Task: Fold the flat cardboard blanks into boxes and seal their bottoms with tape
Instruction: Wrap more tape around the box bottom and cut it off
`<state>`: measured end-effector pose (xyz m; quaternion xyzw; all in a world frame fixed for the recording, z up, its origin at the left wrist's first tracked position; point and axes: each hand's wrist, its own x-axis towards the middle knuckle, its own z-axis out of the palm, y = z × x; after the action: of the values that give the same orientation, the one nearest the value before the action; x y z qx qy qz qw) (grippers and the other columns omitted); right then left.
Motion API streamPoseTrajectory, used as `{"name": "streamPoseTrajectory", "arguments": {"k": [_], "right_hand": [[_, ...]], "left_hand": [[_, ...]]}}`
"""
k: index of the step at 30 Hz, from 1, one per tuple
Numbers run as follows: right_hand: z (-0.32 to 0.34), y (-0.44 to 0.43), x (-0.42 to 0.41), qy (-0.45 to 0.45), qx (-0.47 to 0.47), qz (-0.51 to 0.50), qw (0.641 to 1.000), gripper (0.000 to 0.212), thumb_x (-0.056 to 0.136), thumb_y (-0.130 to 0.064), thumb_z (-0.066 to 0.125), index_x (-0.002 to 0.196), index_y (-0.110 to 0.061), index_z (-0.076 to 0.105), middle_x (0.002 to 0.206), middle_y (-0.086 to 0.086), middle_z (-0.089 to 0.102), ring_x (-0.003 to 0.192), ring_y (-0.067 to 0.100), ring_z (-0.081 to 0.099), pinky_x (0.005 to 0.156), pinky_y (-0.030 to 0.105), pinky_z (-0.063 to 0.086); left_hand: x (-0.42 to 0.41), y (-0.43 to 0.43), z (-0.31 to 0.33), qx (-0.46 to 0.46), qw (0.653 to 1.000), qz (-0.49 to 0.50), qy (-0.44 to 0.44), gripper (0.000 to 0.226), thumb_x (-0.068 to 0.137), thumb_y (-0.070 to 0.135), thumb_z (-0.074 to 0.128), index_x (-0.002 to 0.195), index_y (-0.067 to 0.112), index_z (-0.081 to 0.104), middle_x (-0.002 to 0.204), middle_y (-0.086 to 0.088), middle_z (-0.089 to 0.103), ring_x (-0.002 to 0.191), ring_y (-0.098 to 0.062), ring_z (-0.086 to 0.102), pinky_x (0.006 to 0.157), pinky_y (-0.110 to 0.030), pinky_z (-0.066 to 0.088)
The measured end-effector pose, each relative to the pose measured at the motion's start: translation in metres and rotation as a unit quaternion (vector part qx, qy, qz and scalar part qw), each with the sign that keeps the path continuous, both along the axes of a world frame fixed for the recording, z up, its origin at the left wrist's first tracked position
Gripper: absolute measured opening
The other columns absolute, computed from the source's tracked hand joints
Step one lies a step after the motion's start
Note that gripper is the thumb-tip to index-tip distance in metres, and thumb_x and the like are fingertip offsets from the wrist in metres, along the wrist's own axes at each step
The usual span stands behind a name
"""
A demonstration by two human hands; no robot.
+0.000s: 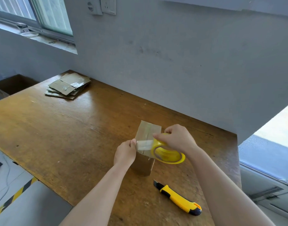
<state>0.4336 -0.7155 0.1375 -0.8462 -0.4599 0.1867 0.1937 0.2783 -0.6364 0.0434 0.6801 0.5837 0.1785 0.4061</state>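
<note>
Yellow utility knife (177, 199) is lying nearest on the tabletop (58, 128). Flat blanks (68, 86) are sitting stacked at far left. The left hand (125, 154) is pinching the tape end (144, 143) against the upright box (146, 129) at mid-tabletop; the right hand (177, 139) is gripping the yellow tape roll (167, 154) beside the box top.

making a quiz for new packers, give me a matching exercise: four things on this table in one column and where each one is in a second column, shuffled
Things
1 tape roll
2 utility knife
3 stack of flat blanks
4 box

Places
a far left corner of the table
b gripped by the right hand
c lying untouched on the near side
d upright mid-table, left hand pinching the tape strip at its top

Pairs: 1-b, 2-c, 3-a, 4-d
</note>
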Motion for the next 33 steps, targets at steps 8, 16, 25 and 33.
{"name": "streamPoseTrajectory", "arguments": {"k": [8,16,25,33], "right_hand": [[-0.019,-0.018,0.019,-0.032,-0.040,-0.030,0.998,0.051,0.082,-0.055,0.065,0.052,-0.017,0.049,0.054,-0.004,0.043,0.050,0.013,0.041,0.045,0.024,0.031],[-0.044,-0.019,0.025,-0.009,-0.062,-0.044,0.997,0.049,0.081,-0.054,0.066,0.052,-0.018,0.049,0.054,-0.004,0.043,0.050,0.013,0.041,0.044,0.024,0.032],[-0.070,-0.017,0.016,0.015,-0.070,-0.062,0.995,0.044,0.087,-0.055,0.060,0.058,-0.022,0.052,0.058,-0.007,0.051,0.053,0.010,0.048,0.045,0.024,0.035],[-0.071,-0.011,-0.002,-0.020,-0.090,-0.070,0.993,0.039,0.092,-0.056,0.052,0.074,-0.022,0.059,0.067,-0.007,0.058,0.063,0.011,0.057,0.050,0.024,0.046]], "left_hand": [[0.003,-0.006,0.000,0.031,0.998,-0.028,0.043,0.045,0.105,0.041,0.028,0.128,0.021,0.061,0.123,-0.001,0.066,0.112,-0.020,0.061,0.092,-0.036,0.054],[0.002,-0.007,0.005,0.012,0.999,-0.021,0.034,0.044,0.105,0.041,0.030,0.135,0.020,0.056,0.131,-0.002,0.061,0.120,-0.021,0.057,0.095,-0.036,0.050],[0.003,-0.008,0.005,0.016,0.999,-0.022,0.038,0.044,0.105,0.039,0.030,0.133,0.018,0.057,0.131,-0.003,0.061,0.121,-0.021,0.056,0.099,-0.036,0.047],[0.003,-0.006,0.004,-0.066,0.993,-0.101,-0.013,0.055,0.097,0.054,0.044,0.143,0.024,0.040,0.137,0.000,0.053,0.126,-0.019,0.050,0.103,-0.041,0.047]]}}
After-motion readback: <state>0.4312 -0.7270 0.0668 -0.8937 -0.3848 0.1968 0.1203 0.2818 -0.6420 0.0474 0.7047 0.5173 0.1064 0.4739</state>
